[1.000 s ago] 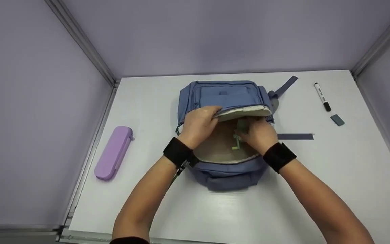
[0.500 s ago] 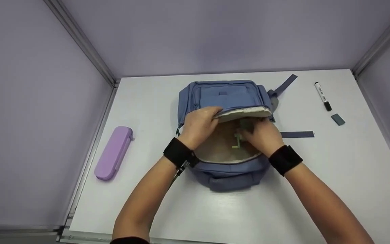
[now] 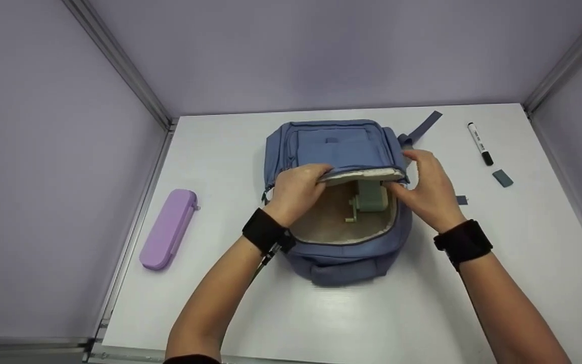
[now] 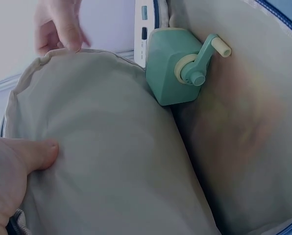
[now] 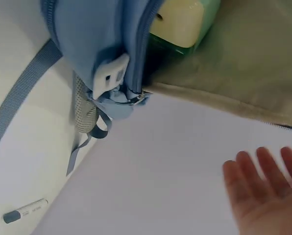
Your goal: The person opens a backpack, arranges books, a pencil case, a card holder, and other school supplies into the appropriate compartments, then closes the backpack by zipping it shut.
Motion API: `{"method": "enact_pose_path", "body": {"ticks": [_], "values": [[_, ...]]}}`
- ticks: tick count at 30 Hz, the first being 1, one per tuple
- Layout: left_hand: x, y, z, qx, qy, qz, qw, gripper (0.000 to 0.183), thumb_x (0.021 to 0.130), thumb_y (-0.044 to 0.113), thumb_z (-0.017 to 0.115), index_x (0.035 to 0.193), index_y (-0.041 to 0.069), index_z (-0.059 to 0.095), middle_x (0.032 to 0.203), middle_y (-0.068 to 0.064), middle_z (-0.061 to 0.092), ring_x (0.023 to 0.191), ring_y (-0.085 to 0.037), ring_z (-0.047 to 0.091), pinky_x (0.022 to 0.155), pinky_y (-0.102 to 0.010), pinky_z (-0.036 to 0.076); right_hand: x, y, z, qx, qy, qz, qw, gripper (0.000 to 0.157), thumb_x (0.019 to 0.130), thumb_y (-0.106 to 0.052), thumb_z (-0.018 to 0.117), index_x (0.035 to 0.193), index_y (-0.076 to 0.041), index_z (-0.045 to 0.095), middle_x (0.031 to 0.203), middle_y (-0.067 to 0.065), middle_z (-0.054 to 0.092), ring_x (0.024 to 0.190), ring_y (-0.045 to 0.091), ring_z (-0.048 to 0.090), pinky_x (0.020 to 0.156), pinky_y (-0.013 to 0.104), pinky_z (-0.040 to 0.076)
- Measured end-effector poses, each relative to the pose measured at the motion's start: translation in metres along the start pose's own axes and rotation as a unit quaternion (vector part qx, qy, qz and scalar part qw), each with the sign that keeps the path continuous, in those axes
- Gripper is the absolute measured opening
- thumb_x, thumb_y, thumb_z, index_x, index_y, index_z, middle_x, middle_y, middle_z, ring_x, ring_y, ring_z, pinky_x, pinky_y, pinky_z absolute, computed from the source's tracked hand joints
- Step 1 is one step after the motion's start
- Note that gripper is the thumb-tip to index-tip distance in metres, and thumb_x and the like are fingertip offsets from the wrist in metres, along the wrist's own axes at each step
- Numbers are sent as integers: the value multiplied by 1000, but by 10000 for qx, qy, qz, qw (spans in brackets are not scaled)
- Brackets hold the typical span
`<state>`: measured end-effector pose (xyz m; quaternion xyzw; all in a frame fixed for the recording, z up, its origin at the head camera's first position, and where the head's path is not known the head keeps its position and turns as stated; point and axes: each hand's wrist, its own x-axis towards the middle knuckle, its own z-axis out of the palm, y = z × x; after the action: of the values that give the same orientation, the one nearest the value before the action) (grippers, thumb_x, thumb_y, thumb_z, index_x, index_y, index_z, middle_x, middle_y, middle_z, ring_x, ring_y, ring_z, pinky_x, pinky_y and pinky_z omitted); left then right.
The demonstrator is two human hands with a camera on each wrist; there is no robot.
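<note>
A blue backpack (image 3: 341, 141) lies on the table with its main compartment unzipped, its pale lining showing. My left hand (image 3: 296, 194) grips the edge of the raised flap (image 4: 97, 127), thumb on the lining. Inside, near the right side, sits a green crank pencil sharpener (image 3: 370, 196), its crank handle pointing left; the flap covers its upper part in the head view. No hand touches the sharpener. At the bag's right edge is my right hand (image 3: 432, 189), thumb and fingers spread by the flap's corner. Its fingers (image 5: 256, 183) look extended and apart from the flap in the right wrist view.
A purple pencil case (image 3: 168, 228) lies on the left of the table. To the right are a white marker (image 3: 480, 143) with a black cap and a small dark green block (image 3: 502, 178). A blue strap (image 3: 425, 126) extends from the bag's right side.
My right hand has let go of the pencil sharpener and come out of the bag to the right. The sharpener stays inside. My left hand still holds the flap, which sits slightly lower.
</note>
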<state>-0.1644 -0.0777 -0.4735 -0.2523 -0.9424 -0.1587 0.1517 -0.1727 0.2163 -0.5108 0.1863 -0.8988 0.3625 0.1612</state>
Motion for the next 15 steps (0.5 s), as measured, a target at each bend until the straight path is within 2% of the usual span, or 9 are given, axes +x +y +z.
{"method": "enact_pose_path", "body": {"ticks": [3, 7, 9, 15], "values": [[-1, 0, 1, 3, -93, 17, 10000, 28, 95, 11, 70, 123, 15, 74, 116, -2, 75, 102, -17, 72, 80, -36, 58, 10, 0, 2, 393, -673, -307, 9965, 77, 84, -12, 86, 151, -7, 48, 148, 18, 51, 137, 38, 45, 110, 54, 37], [-1, 0, 2, -35, -201, 65, 9998, 29, 95, 11, 71, 124, 15, 74, 118, -1, 75, 105, -17, 71, 81, -36, 58, 20, 0, 6, 859, -1337, -371, 9866, 66, 88, -13, 82, 149, -15, 55, 147, 9, 55, 136, 32, 50, 107, 51, 42], [-2, 0, 2, -52, -236, 80, 9997, 29, 96, 12, 71, 124, 16, 74, 118, -1, 74, 105, -17, 71, 81, -37, 58, 24, -1, 8, 936, -1406, -442, 9846, 54, 90, -14, 81, 142, -16, 63, 139, 6, 63, 129, 28, 57, 102, 48, 46], [-5, -2, 1, -83, -376, 84, 9992, 31, 97, 16, 71, 128, 15, 72, 122, -1, 73, 108, -17, 70, 84, -37, 58, 29, -4, 17, 718, -1038, -662, 9898, 32, 88, -11, 82, 119, -14, 78, 115, 4, 75, 107, 23, 70, 90, 41, 53]]}}
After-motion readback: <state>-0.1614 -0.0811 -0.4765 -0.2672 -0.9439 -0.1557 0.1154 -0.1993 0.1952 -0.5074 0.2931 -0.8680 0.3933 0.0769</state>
